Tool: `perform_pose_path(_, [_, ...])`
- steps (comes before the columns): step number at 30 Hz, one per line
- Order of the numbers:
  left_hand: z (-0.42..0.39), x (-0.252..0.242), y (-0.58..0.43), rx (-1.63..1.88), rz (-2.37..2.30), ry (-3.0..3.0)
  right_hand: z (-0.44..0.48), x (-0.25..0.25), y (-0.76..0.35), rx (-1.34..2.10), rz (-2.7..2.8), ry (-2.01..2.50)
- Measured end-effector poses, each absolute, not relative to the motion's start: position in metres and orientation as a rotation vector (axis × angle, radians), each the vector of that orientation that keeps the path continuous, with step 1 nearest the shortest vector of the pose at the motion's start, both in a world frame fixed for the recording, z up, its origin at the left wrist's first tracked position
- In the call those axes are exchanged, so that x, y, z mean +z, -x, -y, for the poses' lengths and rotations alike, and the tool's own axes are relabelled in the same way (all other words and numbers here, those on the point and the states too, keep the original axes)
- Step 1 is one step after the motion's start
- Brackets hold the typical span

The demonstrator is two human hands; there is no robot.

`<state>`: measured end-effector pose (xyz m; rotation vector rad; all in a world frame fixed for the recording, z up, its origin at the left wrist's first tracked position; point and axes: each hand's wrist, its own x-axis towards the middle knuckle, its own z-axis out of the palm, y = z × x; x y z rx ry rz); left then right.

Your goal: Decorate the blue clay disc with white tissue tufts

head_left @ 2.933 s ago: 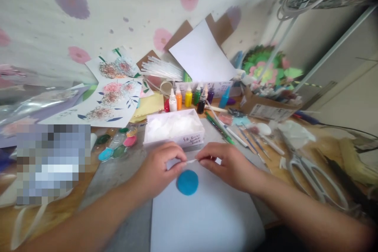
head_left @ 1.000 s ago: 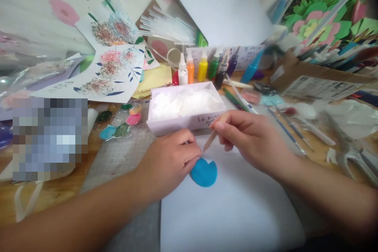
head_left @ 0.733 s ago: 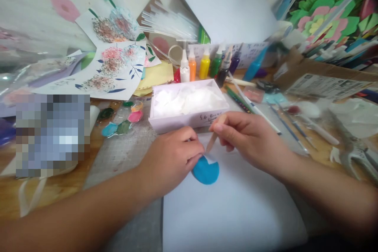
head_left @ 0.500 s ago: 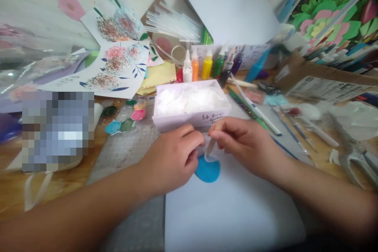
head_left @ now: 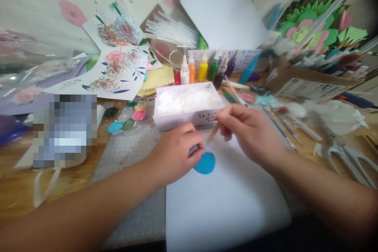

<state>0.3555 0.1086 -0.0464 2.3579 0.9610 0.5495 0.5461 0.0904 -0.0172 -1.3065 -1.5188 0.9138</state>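
- So the blue disc (head_left: 206,163) is lying on the white paper (head_left: 218,208), near its far end and pretty much between the two hands. Its left side is partly tucked behind some fingers.
- Left hand (head_left: 181,145) is palm down at the left edge of that disc, fingers curled, thumb and fingertips close together. Can't tell if there's anything pinched in there, too blurry.
- Right hand (head_left: 248,132) has a wooden stick (head_left: 215,130) clamped between thumb and fingers. It's tilted, with the narrow end pointing down, just beyond the disc's far edge. Can't make out whether the tip touches anything.
- The hands are apart, but only a small gap separates the stick's tip from the left fingertips.
- Under the paper there's a grey mat (head_left: 138,212), and that's on a wooden table (head_left: 17,197).
- Just past the hands sits a pale box (head_left: 189,120) with writing on the front and white stuff (head_left: 186,100) inside.
- Behind it, a row of little bottles (head_left: 202,71): white, orange, yellow, green, black, purple, blue.
- Paint blobs (head_left: 139,115) left of the box, flower pictures (head_left: 118,71) behind those.
- Off to the right: brushes (head_left: 279,127), big scissors (head_left: 333,147), and a cardboard box (head_left: 313,86) further back.
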Motion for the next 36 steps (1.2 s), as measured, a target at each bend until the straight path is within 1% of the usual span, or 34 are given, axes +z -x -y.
perform_pose_path(3, [-0.111,-0.045,-0.356,0.552,-1.003,-2.313,-0.091,-0.013,-0.549,0.858,1.405,1.315])
perform_pose_path(10, [-0.115,-0.048,-0.357,0.488,-1.093,-2.297,-0.089,-0.014,-0.562,0.768,1.509,1.229])
perform_pose_path(13, [-0.115,-0.047,-0.357,0.484,-1.098,-2.293,-0.092,-0.006,-0.568,0.745,1.554,1.207])
perform_pose_path(16, [-0.114,-0.045,-0.356,0.509,-1.102,-2.264,-0.103,0.005,-0.567,0.633,1.622,1.243])
perform_pose_path(18, [-0.112,-0.042,-0.353,0.553,-1.085,-2.263,-0.116,0.013,-0.562,0.497,1.731,1.334])
perform_pose_path(20, [-0.109,-0.039,-0.350,0.606,-1.066,-2.281,-0.132,0.019,-0.556,0.335,1.953,1.439])
perform_pose_path(22, [-0.106,-0.036,-0.346,0.663,-1.059,-2.288,-0.149,0.023,-0.550,0.246,2.209,1.475])
perform_pose_path(25, [-0.104,-0.031,-0.341,0.775,-1.075,-2.258,-0.170,0.029,-0.541,0.339,2.493,1.394])
perform_pose_path(29, [-0.107,-0.028,-0.338,0.937,-1.111,-2.213,-0.185,0.033,-0.528,0.474,2.669,1.329])
perform_pose_path(32, [-0.110,-0.028,-0.337,1.008,-1.146,-2.173,-0.186,0.033,-0.522,0.487,2.622,1.340])
perform_pose_path(36, [-0.111,-0.029,-0.336,1.135,-1.171,-2.076,-0.165,0.039,-0.529,0.523,2.403,1.404])
